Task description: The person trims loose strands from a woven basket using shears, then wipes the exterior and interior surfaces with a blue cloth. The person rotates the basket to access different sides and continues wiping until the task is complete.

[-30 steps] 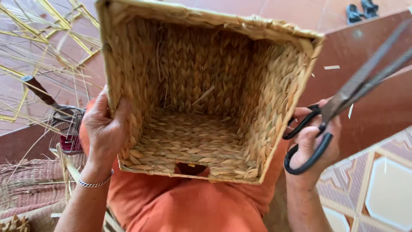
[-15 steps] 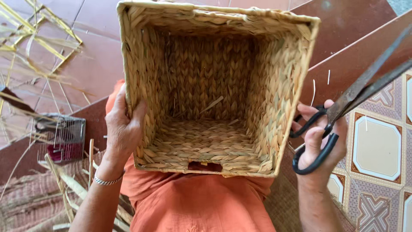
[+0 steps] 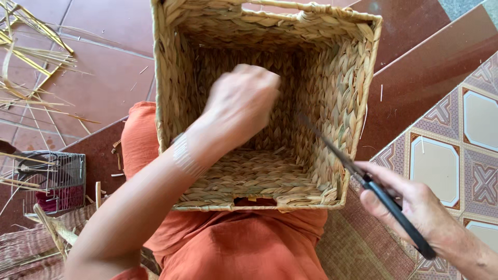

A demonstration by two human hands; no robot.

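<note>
One big woven basket (image 3: 332, 93) fills the upper middle of the frame, square, its open mouth turned up toward the camera, its near rim resting against a lap in orange cloth (image 3: 244, 246) at the bottom centre. A slot handle is cut into the far wall along the top edge, another into the near wall just above the cloth.

Left of the basket lies red-brown floor (image 3: 104, 57); patterned tiles (image 3: 467, 135) take the right side, with a woven mat (image 3: 358, 249) at the lower right beside the lap. Loose straw stalks (image 3: 31, 62) are scattered in the upper left corner, and a small wire cage (image 3: 57, 179) stands at the left edge, well apart from the basket.

The left hand (image 3: 241, 106) reaches down inside the basket, blurred, fingers curled together toward the far wall — whether they pinch a strand I cannot tell. A beaded bracelet (image 3: 184, 155) circles its wrist.

The right hand (image 3: 415, 207) sits at the lower right, outside the basket, fingers clamped on the black handles of scissors (image 3: 363, 179). Their blades — closed together — cross the right rim and point into the basket's inside.
</note>
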